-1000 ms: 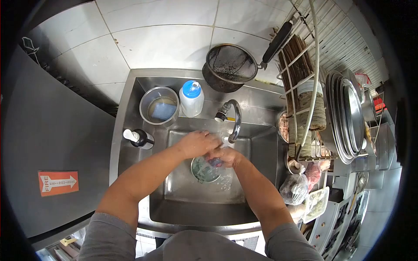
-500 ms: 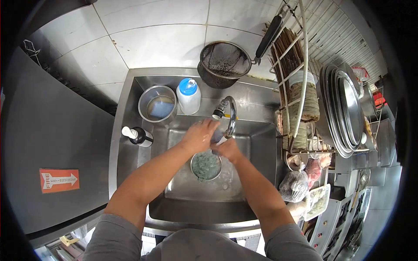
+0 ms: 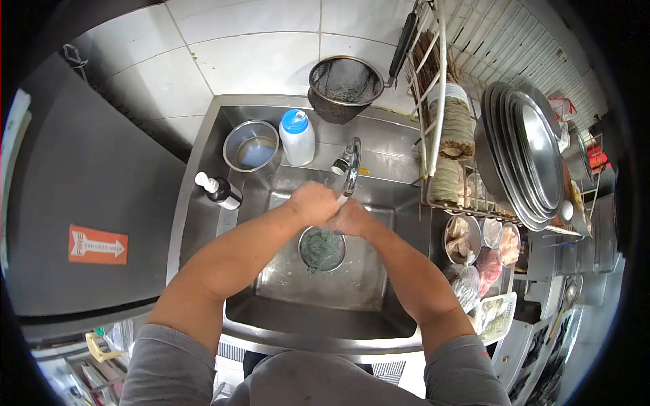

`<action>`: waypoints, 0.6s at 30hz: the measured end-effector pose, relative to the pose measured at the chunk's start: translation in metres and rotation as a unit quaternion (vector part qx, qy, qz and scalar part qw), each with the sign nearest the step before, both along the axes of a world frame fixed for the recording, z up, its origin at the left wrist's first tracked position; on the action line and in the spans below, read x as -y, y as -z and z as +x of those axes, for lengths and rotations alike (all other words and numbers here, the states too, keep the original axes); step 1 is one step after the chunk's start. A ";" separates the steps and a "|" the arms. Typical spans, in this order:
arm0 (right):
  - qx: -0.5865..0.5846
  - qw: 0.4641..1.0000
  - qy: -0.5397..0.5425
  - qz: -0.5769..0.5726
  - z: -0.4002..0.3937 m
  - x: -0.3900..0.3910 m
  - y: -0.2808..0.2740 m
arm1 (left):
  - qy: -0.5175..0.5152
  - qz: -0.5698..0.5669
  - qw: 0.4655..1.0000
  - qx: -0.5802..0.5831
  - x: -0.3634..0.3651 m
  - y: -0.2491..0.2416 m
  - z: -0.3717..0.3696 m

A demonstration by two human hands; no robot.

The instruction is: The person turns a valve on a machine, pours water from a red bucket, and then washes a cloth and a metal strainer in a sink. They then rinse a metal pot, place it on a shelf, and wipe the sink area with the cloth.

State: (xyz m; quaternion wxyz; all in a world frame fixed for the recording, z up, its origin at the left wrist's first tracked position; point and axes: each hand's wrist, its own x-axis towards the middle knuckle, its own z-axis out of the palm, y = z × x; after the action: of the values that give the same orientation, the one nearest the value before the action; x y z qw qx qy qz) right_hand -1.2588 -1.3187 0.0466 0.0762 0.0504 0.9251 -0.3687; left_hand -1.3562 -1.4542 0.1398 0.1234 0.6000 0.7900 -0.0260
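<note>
Both hands meet under the curved metal faucet (image 3: 353, 169) over the sink. My left hand (image 3: 315, 203) is closed, its fingers curled against my right hand (image 3: 349, 218), just below the spout. My right hand is also closed; what lies between the two is hidden. White water or foam shows at the spout's mouth, touching the hands. Directly below them, a round metal bowl (image 3: 342, 260) stands on the sink floor, with a green mesh-like scrubber (image 3: 320, 249) in it that hangs slightly over the near rim.
Behind the sink stand a metal pot (image 3: 230, 152) with cloudy liquid, a blue-capped white bottle (image 3: 298, 143) and a black strainer (image 3: 342, 101). A dark pump bottle (image 3: 222, 192) is at left. A wire rack (image 3: 433, 196) with stacked trays (image 3: 535, 159) rises at right.
My left hand has moved down from beside the faucet and its fingers have curled in against my right hand. The camera view has shifted slightly.
</note>
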 end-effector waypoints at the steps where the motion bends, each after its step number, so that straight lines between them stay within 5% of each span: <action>1: 0.045 0.998 0.009 0.047 0.007 -0.002 -0.003 | -0.026 -0.013 0.999 0.024 0.003 -0.002 0.007; 3: 0.118 0.984 0.015 0.136 0.019 0.018 -0.067 | -0.103 -0.010 0.991 0.080 0.018 0.004 0.023; 7: -0.101 0.975 -0.095 0.173 0.049 0.039 -0.054 | -0.331 0.101 0.913 0.216 0.063 0.031 0.085; 9: -0.098 0.961 -0.153 0.208 0.064 0.064 -0.051 | -0.359 0.116 0.886 0.269 0.095 0.056 0.119; 15: -0.149 0.963 -0.224 0.012 0.126 0.147 -0.059 | -0.519 0.224 0.764 0.311 0.240 0.040 0.243; 18: -0.077 0.981 -0.113 -0.140 0.161 0.148 0.036 | -0.609 0.253 0.711 0.244 0.344 0.059 0.309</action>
State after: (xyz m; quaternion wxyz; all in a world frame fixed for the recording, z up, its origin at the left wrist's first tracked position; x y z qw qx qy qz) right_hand -1.0976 -1.4671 0.0103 0.0524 -0.0939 0.8673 -0.4860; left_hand -1.0468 -1.7984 0.0807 0.1445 -0.0168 0.9035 0.4032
